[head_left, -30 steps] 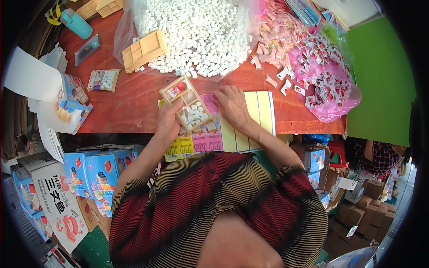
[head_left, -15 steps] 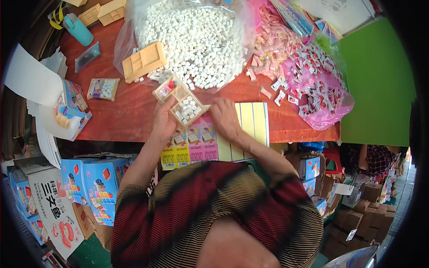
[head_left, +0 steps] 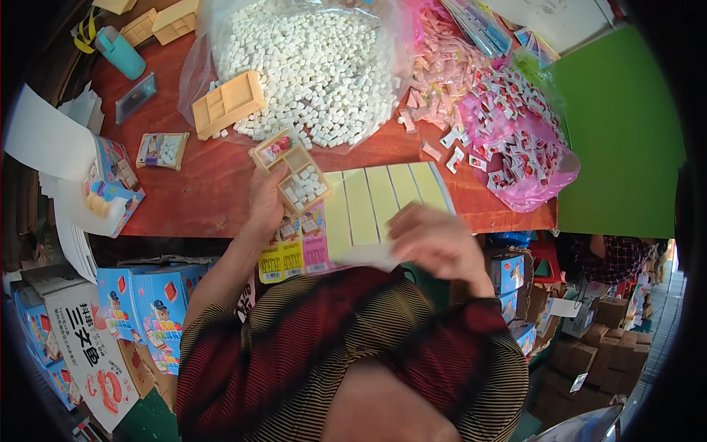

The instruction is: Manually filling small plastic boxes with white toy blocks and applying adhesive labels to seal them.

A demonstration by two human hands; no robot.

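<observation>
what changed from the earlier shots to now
The right hand has swung down and rightward, with a blurred pale strip at its fingers. The label sheet shows more bare yellow backing. The left hand still holds the compartment tray.

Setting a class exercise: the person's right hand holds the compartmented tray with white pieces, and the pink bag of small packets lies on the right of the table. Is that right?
Wrong hand: the head view shows the left hand holding the compartmented tray with white pieces. The pink bag of small packets does lie on the right of the table.
</observation>
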